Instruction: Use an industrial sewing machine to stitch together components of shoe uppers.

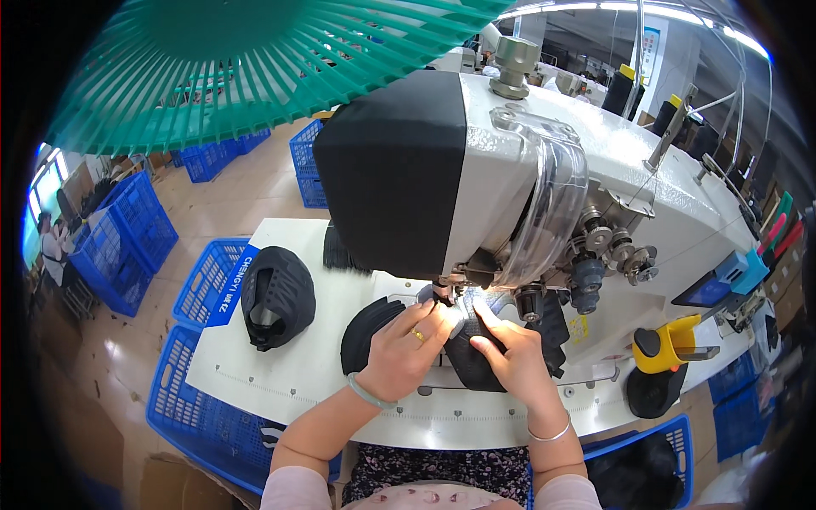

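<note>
Under the needle area of a white sewing machine (489, 115) lies a dark piece, apparently a shoe upper (473, 367), with a grey mesh part lit by the lamp. My left hand (399, 353), with a ring and a pale bangle, has its fingers closed on the piece's left edge, close to the presser foot. From the right, my right hand (520, 364) grips the same piece, thumb and forefinger on top; its other fingers are partly hidden. A stack of curved black pieces (364, 338) sits beside my left hand. Farther left stands a shaped black upper (279, 297).
A green fan guard (280, 81) hangs at upper left. Blue crates (183, 387) stand below the table's left side, another crate (687, 446) at lower right. A yellow holder (667, 344) and black round piece (653, 391) are at the table's right. A person (53, 246) sits far left.
</note>
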`<control>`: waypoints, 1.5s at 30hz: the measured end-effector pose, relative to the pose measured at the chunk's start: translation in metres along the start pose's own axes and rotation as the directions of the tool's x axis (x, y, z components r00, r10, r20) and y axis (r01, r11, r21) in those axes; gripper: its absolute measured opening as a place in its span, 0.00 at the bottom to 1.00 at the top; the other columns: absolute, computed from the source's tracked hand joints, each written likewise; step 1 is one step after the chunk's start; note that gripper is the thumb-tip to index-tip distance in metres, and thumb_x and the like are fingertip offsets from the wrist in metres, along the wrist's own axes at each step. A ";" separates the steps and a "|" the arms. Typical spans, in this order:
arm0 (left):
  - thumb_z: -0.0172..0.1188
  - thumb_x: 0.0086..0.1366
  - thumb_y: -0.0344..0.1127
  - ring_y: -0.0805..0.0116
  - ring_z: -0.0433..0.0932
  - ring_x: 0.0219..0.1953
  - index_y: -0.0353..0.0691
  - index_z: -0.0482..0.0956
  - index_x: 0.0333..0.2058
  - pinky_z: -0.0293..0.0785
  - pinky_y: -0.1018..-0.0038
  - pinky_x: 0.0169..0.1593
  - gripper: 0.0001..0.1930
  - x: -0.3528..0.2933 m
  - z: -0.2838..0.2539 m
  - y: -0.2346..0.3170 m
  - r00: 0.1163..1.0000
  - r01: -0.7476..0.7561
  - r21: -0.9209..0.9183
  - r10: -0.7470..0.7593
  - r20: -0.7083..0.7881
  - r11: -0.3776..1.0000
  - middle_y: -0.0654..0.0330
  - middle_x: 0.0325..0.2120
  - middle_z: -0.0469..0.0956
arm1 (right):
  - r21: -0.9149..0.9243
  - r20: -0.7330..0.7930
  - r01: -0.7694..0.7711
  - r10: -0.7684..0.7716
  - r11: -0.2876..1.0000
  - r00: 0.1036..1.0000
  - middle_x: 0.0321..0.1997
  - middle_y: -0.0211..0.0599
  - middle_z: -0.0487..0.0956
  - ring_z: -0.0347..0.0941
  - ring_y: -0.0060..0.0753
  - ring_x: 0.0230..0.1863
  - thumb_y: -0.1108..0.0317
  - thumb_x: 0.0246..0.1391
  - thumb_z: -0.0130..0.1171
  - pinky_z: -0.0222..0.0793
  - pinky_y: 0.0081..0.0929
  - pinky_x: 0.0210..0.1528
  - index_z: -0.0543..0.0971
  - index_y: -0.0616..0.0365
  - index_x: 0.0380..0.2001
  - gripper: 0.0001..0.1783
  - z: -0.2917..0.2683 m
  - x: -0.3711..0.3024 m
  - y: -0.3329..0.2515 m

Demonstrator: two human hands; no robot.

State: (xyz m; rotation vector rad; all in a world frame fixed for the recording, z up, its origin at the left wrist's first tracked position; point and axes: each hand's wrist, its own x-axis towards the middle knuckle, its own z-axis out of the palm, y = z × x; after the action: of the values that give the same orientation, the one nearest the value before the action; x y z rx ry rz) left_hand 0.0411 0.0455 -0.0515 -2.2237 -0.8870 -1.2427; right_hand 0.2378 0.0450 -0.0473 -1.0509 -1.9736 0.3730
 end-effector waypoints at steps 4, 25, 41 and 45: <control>0.61 0.42 0.21 0.60 0.80 0.39 0.35 0.80 0.33 0.80 0.70 0.44 0.15 0.005 -0.001 0.003 0.998 0.065 -0.061 -0.065 -0.010 0.996 0.58 0.33 0.78 | 0.003 -0.008 -0.018 0.018 1.000 1.000 0.31 0.51 0.78 0.75 0.49 0.29 0.70 0.51 0.64 0.71 0.33 0.33 0.78 0.69 0.43 0.18 0.003 -0.002 0.002; 0.61 0.49 0.24 0.65 0.81 0.35 0.40 0.80 0.35 0.79 0.73 0.38 0.13 -0.001 0.000 -0.013 0.966 0.254 -0.272 -0.259 0.017 0.928 0.63 0.31 0.78 | -0.171 0.043 -0.039 0.047 0.985 0.998 0.22 0.49 0.74 0.74 0.50 0.23 0.67 0.56 0.58 0.68 0.40 0.27 0.73 0.55 0.56 0.23 0.005 -0.006 -0.004; 0.62 0.47 0.20 0.57 0.81 0.41 0.37 0.82 0.34 0.80 0.68 0.43 0.13 -0.001 -0.006 -0.017 0.995 0.102 -0.238 -0.098 0.029 0.966 0.58 0.38 0.80 | -0.049 0.041 -0.153 0.155 0.987 0.987 0.24 0.52 0.75 0.73 0.53 0.25 0.69 0.59 0.55 0.68 0.39 0.29 0.69 0.58 0.59 0.25 0.009 -0.004 -0.010; 0.62 0.48 0.20 0.57 0.81 0.42 0.37 0.81 0.34 0.80 0.68 0.44 0.13 -0.001 -0.003 -0.021 0.994 0.111 -0.261 -0.109 0.024 0.959 0.58 0.40 0.79 | -0.164 0.007 -0.074 0.076 0.984 0.997 0.24 0.53 0.75 0.72 0.50 0.23 0.72 0.59 0.54 0.66 0.34 0.26 0.68 0.60 0.59 0.24 0.014 -0.007 -0.009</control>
State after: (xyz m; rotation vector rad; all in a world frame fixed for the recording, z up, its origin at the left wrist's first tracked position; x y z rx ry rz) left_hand 0.0243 0.0582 -0.0494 -2.4128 -0.9055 -1.4782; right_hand 0.2237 0.0359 -0.0543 -1.2319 -2.0073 0.2616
